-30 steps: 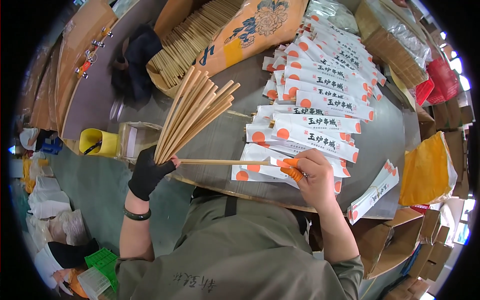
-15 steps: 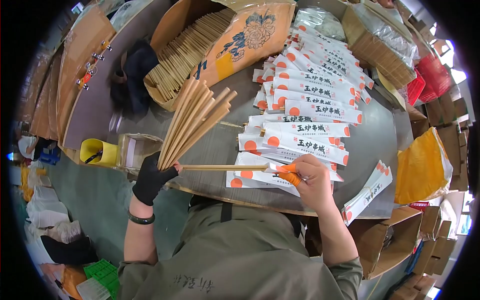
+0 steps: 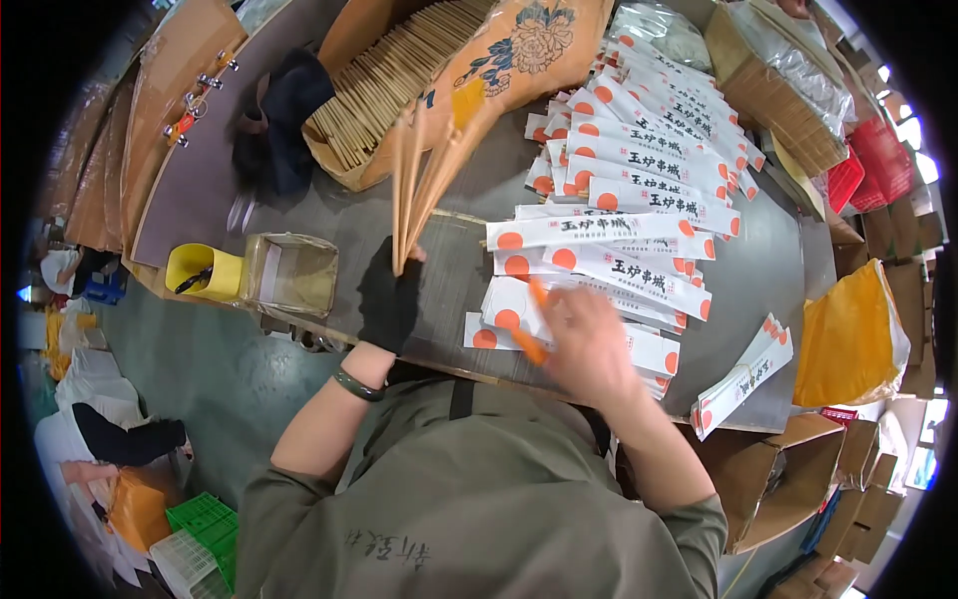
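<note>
My left hand [image 3: 389, 299], in a black glove with bare fingertips, is closed around a bundle of wooden chopsticks [image 3: 424, 190] that fans upward over the table. My right hand [image 3: 594, 339], with orange wraps on its fingers, is over the near end of a heap of white paper chopstick sleeves [image 3: 654, 212] marked with orange dots. Motion smears its fingers, so whether they grip a sleeve is unclear. One filled-looking sleeve [image 3: 589, 230] lies across the top of the heap, left of its middle.
A carton lined with flower-printed orange paper [image 3: 539, 45] holds many chopsticks [image 3: 399, 75] at the back. Left are a dark cloth [image 3: 284, 125], a yellow cup [image 3: 205, 272] and a small clear-walled box [image 3: 291, 275]. A banded sleeve bundle [image 3: 743, 379] lies at the right edge.
The chopstick pair between my hands and the sleeve on its end are no longer there; a sleeve now lies atop the heap. My left hand moved right and up; my right hand moved slightly left.
</note>
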